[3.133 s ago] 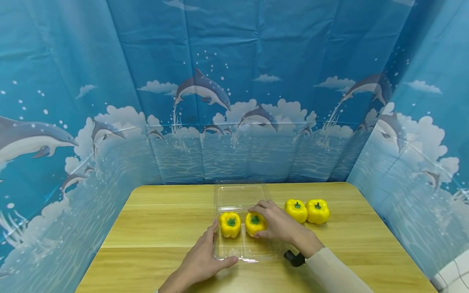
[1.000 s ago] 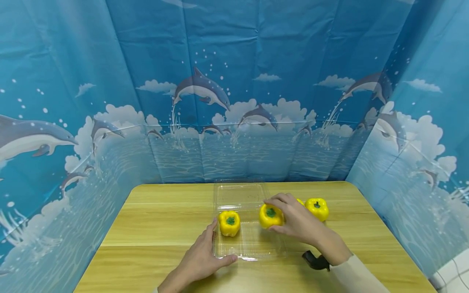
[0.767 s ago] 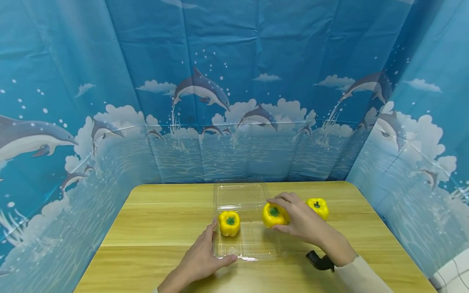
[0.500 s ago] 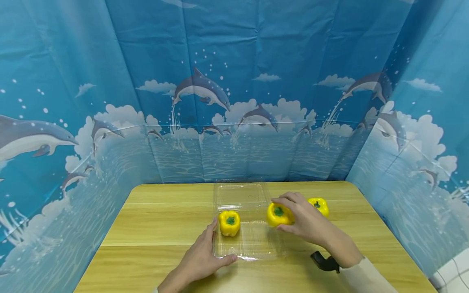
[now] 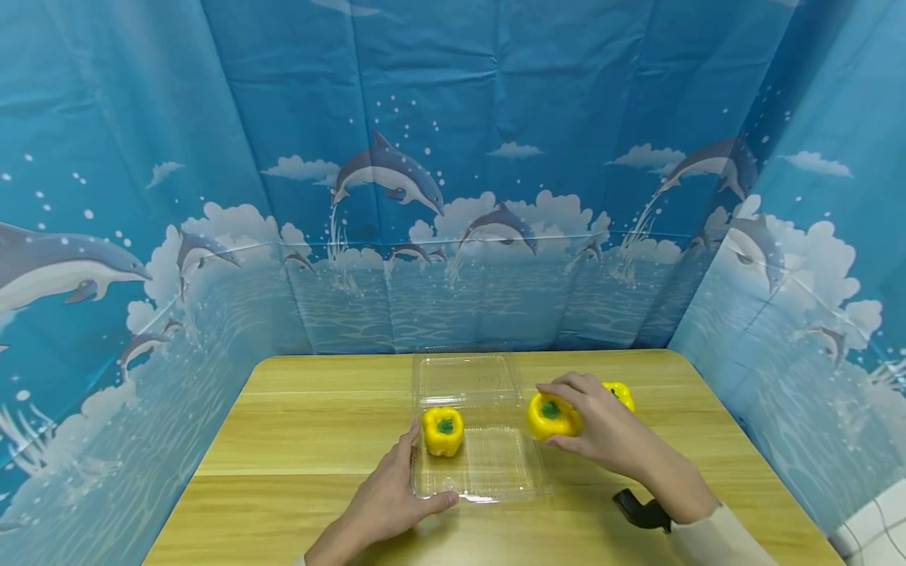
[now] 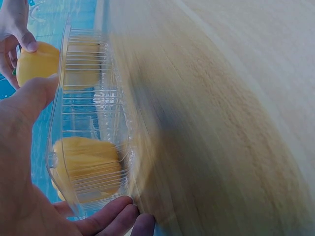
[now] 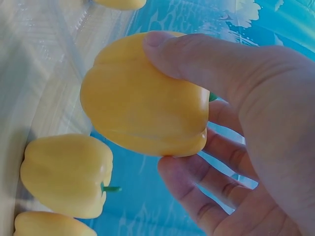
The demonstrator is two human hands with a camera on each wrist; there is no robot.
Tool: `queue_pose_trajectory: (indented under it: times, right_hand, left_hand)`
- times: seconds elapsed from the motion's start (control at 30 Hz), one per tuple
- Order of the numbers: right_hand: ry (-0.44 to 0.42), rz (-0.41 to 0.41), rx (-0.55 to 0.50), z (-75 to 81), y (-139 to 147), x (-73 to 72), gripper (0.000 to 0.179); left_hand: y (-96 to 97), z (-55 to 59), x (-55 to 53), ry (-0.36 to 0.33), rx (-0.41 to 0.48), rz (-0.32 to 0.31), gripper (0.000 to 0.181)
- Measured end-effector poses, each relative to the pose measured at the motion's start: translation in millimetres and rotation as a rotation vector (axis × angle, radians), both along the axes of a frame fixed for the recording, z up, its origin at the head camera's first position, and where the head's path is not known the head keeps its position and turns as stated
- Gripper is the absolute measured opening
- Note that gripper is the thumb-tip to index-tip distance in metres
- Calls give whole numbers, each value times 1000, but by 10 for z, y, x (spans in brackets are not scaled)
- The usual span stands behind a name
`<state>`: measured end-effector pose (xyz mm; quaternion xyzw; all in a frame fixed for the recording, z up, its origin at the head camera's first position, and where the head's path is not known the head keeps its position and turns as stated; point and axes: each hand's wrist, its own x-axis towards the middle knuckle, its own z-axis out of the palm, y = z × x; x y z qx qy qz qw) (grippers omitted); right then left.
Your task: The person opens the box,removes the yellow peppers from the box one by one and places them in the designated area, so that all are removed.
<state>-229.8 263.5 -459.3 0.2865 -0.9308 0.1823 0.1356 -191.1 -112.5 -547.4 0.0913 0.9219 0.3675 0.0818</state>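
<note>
A yellow bell pepper (image 5: 545, 420) is in my right hand (image 5: 602, 424), held above the table just right of the clear plastic clamshell container (image 5: 499, 464). In the right wrist view the thumb lies across the held pepper and the fingers support its other side. Another yellow bell pepper (image 5: 443, 431) sits in the container's back left part, stem up. My left hand (image 5: 389, 491) holds the container's front left corner; the left wrist view has the thumb at the rim and fingertips (image 6: 115, 211) low along the wall.
The container's lid (image 5: 467, 377) lies folded back toward the curtain (image 5: 453, 299). Right of the container stand two more yellow peppers, a near one (image 7: 69, 174) and one (image 5: 623, 395) partly behind my right hand. A black wrist camera (image 5: 640, 511) hangs at my right wrist.
My right hand has lifted the right pepper out of the container and carried it to the right, covering more of the peppers there. The left hand has stayed at the container's corner.
</note>
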Motion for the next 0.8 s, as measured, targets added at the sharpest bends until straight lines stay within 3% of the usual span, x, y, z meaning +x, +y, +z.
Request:
queue_pose_trajectory:
  times: [0.8]
  right_hand:
    - [15,-31,7,-93,202,53,75]
  left_hand:
    - [12,-6,-13,-1,-3,6,136]
